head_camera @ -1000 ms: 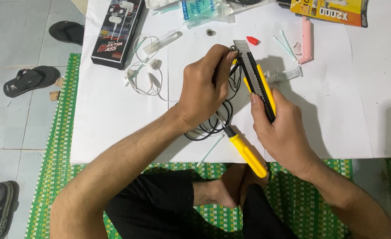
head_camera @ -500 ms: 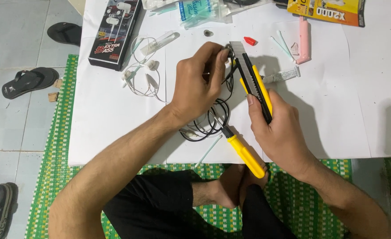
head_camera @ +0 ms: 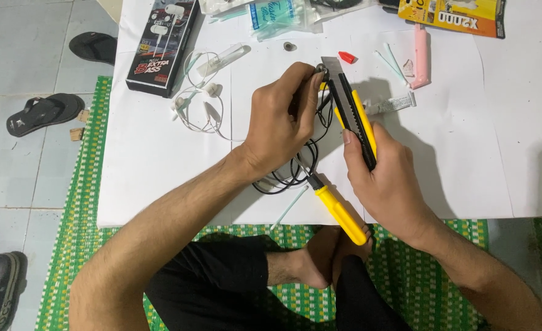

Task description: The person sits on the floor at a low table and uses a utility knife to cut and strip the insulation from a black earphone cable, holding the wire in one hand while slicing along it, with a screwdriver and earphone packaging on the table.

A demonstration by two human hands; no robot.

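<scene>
My left hand (head_camera: pixel 283 119) pinches a small metal earbud piece (head_camera: pixel 320 70) on a black cable (head_camera: pixel 286 178), whose loops hang under the palm. My right hand (head_camera: pixel 386 181) grips a yellow and black utility knife (head_camera: pixel 355 113) with its blade out, the tip right beside the earbud piece. A yellow-handled tool (head_camera: pixel 339 213) lies on the white sheet (head_camera: pixel 148 171) under my hands, pointing at my crossed legs.
White earphones (head_camera: pixel 197 104) and a black earphone box (head_camera: pixel 160 46) lie at the left. A pink tool (head_camera: pixel 421 55), a red cap (head_camera: pixel 347 57), cotton swabs (head_camera: pixel 388 61), a small tube (head_camera: pixel 393 105) and a yellow package (head_camera: pixel 454 15) are at the back. Sandals (head_camera: pixel 41 113) sit on the floor.
Both hands shifted slightly; the knife blade tip has come closer to the earbud piece pinched in my left fingers.
</scene>
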